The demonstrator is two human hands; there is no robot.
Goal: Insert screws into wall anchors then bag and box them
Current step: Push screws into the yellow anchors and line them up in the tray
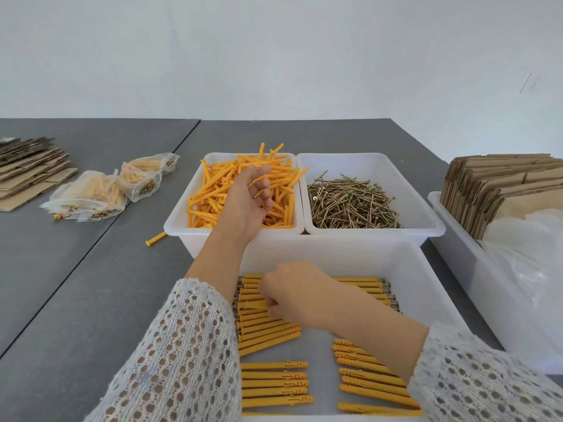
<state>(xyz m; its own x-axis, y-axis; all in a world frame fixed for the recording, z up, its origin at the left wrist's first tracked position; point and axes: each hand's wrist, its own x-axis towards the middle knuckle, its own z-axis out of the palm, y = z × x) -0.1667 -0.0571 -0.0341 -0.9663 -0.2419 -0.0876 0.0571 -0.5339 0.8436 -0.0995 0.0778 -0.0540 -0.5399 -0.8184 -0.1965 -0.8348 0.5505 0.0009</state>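
A white bin [176, 220] at the back holds a heap of loose orange wall anchors [213, 190]. My left hand [248, 199] is over that heap, fingers curled round one anchor [262, 178]. Right of it a second white bin [426, 220] holds brass screws [350, 202]. Closest to me, a large white bin [335, 254] holds rows of assembled anchors [274, 382] with screws in them. My right hand [292, 292] reaches into this bin and pinches an assembled anchor [253, 305] at the left end of the back row.
Filled clear bags [100, 190] and flattened cardboard [30, 169] lie on the grey table at the left. One stray anchor [156, 238] lies beside the anchor bin. A long white bin [475, 269] at the right holds folded cardboard boxes [499, 190] and clear plastic bags [533, 263].
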